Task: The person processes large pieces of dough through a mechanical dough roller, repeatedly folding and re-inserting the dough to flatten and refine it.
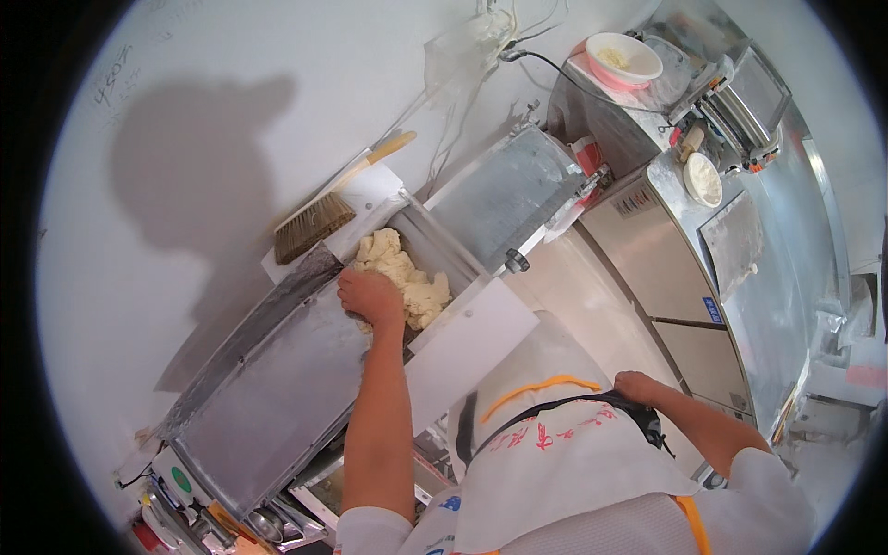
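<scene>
Head view. Dough (400,277), pale yellow and lumpy, lies heaped in a metal trough (442,242), running from near the trough's wall-side end toward the end by the white panel (474,347). The bare stretch of trough shows along its upper-right edge.

Left hand (372,298): at the lower-left edge of the trough, against the dough, forearm coming up from below. Fingers curled; whether they are clamped on dough or only press it, cannot tell (the back of the hand hides the fingertips).

Right hand (636,388): at the waist, beside a black strap (578,400) worn over a white apron (555,472). Fingers folded together; a grip on the strap cannot be confirmed.

A broad grey tray (277,388) adjoins the trough's lower-left edge; a second metal tray (509,190) lies beyond its upper-right edge. A brush (316,222) rests by the wall-side end, its pale wooden handle angled up and right.

Steel surface (791,268) at right: a white bowl (703,179) near its left edge, a flat metal sheet (733,242) along that same edge, a roller machine (737,118) toward the far end. A white-and-pink bowl (624,61) (pale bits inside) stands near the far left corner.
</scene>
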`<action>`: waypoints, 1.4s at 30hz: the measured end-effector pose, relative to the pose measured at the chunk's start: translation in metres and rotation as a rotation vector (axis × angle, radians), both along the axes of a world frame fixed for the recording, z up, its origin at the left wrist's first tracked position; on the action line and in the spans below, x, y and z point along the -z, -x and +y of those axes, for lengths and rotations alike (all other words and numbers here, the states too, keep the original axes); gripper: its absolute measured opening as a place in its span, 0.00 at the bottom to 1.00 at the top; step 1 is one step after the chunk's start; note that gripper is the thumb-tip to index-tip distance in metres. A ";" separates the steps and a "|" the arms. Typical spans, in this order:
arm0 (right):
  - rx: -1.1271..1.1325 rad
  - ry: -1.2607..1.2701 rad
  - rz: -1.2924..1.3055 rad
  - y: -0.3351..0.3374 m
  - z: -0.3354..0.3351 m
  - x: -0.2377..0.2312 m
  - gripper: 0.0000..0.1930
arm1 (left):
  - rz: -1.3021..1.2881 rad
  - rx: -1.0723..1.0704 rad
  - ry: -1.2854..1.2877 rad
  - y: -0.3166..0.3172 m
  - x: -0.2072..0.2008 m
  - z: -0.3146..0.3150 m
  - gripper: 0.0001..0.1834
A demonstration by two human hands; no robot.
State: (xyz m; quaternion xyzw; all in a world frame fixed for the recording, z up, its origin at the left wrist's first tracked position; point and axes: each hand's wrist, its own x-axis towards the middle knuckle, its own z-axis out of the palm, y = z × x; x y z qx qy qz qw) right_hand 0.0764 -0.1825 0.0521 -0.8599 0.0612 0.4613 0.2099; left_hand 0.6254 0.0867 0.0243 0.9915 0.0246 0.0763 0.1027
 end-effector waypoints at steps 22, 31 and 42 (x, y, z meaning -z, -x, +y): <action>1.832 -0.414 0.580 0.059 0.011 -0.039 0.19 | 0.256 0.137 0.639 0.064 -0.044 0.091 0.03; 1.350 -0.278 -0.407 -0.213 -0.160 0.042 0.13 | 0.068 0.021 0.341 0.011 -0.047 0.001 0.08; 0.782 -0.672 -0.017 -0.494 -0.101 0.242 0.52 | -0.073 -0.030 -0.158 0.000 0.013 -0.052 0.06</action>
